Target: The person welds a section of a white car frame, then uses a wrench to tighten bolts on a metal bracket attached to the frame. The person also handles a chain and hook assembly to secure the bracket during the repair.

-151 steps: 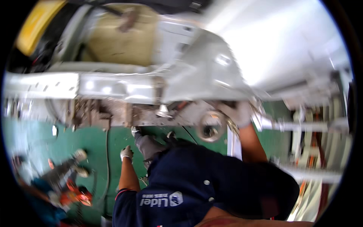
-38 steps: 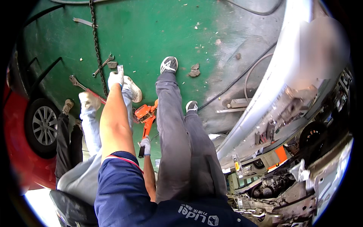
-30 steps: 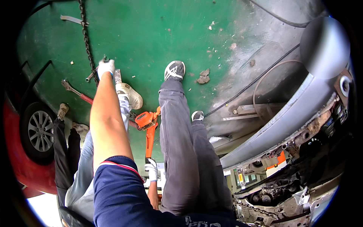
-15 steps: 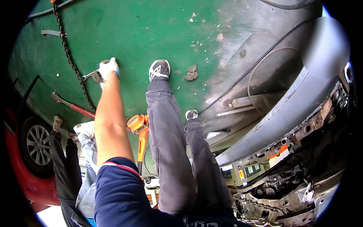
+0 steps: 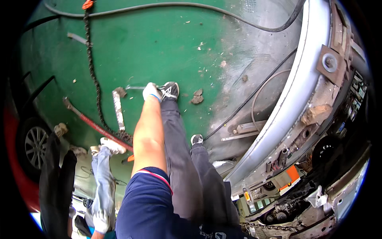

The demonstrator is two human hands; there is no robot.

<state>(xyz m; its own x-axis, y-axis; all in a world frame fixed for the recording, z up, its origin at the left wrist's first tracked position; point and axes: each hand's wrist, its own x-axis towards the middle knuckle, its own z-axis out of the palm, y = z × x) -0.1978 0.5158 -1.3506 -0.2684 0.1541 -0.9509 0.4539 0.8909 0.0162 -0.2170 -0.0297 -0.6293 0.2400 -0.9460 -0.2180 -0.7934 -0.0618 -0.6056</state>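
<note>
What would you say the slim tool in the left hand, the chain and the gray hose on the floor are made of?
Slim tool, in the left hand: likely metal, smooth and silvery, though blurred.
Chain: probably steel, dull and dark, judging by its linked outline.
Hose: rubber or plastic, matte gray, bending in smooth curves; I can't tell which.

Head fisheye: is looking steeply down from the person's head.
Navy fabric sleeve with red-and-white trim: is looming nearest at the lower edge.
Scuffed green floor: is facing the lens, farther off.
</note>
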